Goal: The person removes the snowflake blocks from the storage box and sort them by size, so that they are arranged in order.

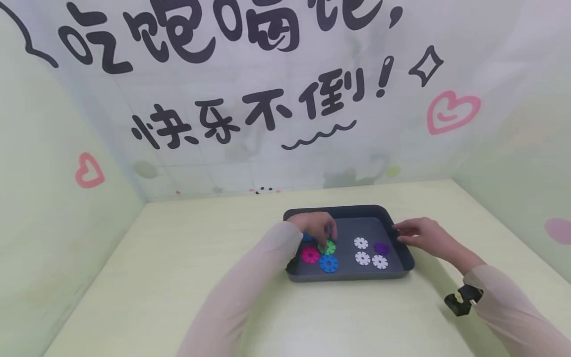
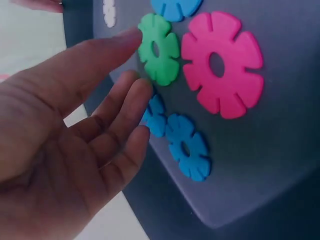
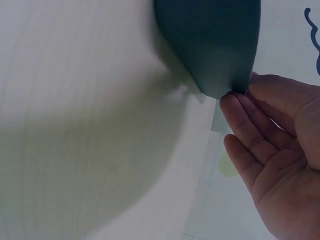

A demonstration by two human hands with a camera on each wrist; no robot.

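Note:
A dark grey tray (image 1: 348,277) lies on the table with notched plastic discs in it. My left hand (image 1: 314,224) hovers over the tray's left part. In the left wrist view, its thumb tip is by a green disc (image 2: 159,50), with the fingers (image 2: 120,105) loosely bent and nothing visibly gripped. Around it lie a pink disc (image 2: 222,65) and blue discs (image 2: 187,147), one partly hidden behind the fingers. My right hand (image 1: 426,238) pinches the tray's right rim between thumb and fingers, as the right wrist view shows (image 3: 280,135).
Three white discs (image 1: 363,258) and a purple disc (image 1: 381,248) lie in the tray's right half. The pale table (image 1: 178,277) is bounded by a back wall (image 1: 223,168) with black lettering and by side walls. A black device (image 1: 464,300) is on the right wrist.

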